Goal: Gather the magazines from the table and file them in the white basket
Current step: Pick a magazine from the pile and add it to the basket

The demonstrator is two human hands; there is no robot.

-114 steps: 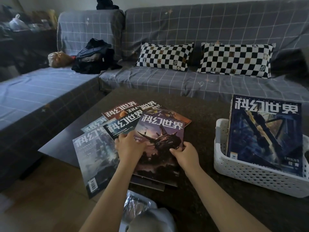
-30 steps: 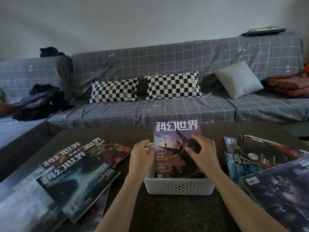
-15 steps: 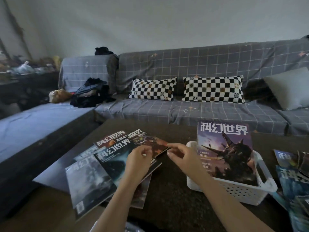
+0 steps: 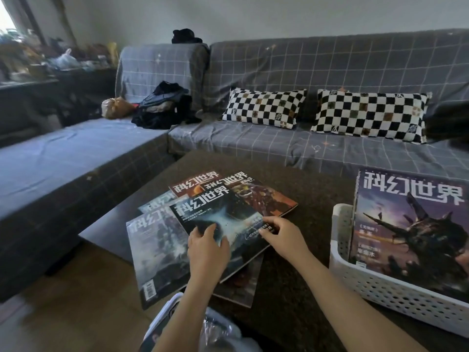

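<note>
Several magazines lie fanned on the dark table (image 4: 291,288) at its left corner. The top one is a dark blue magazine (image 4: 218,219). My left hand (image 4: 206,246) rests flat on its lower cover, fingers spread. My right hand (image 4: 284,237) touches its right edge with fingertips curled at the margin. Under it lie a grey magazine (image 4: 154,252) and a red-orange magazine (image 4: 264,199). At the right stands the white basket (image 4: 380,293), with a purple magazine (image 4: 411,224) upright inside it.
A grey checked sofa (image 4: 253,141) wraps around the far and left sides of the table, with two checkered cushions (image 4: 264,107) and a pile of dark clothes (image 4: 162,107). A plastic-wrapped object (image 4: 215,331) sits near my lap. Wooden floor lies to the left.
The purple magazine went from the table pile into the basket. Both hands left it and moved left onto the dark blue magazine. The view swung left.
</note>
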